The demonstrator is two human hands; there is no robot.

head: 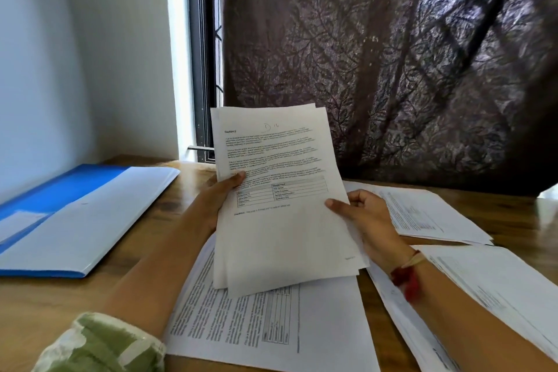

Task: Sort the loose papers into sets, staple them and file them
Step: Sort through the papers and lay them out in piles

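Observation:
A stack of printed papers (280,229) is held upright above the wooden table, its top sheet showing text, a small table and a handwritten mark near the top. My left hand (216,196) grips the stack's left edge, thumb on the front. My right hand (367,217) grips its right edge, thumb on the front too. Another printed sheet (271,329) lies flat beneath the held stack. More paper piles lie at the right (428,214) and at the near right (498,290). An open blue file folder (75,214) lies at the left. No stapler is in view.
The wooden table (126,275) runs to a white wall on the left and a dark patterned curtain (392,69) at the back. A window frame (202,69) stands beside the curtain. A red thread band circles my right wrist.

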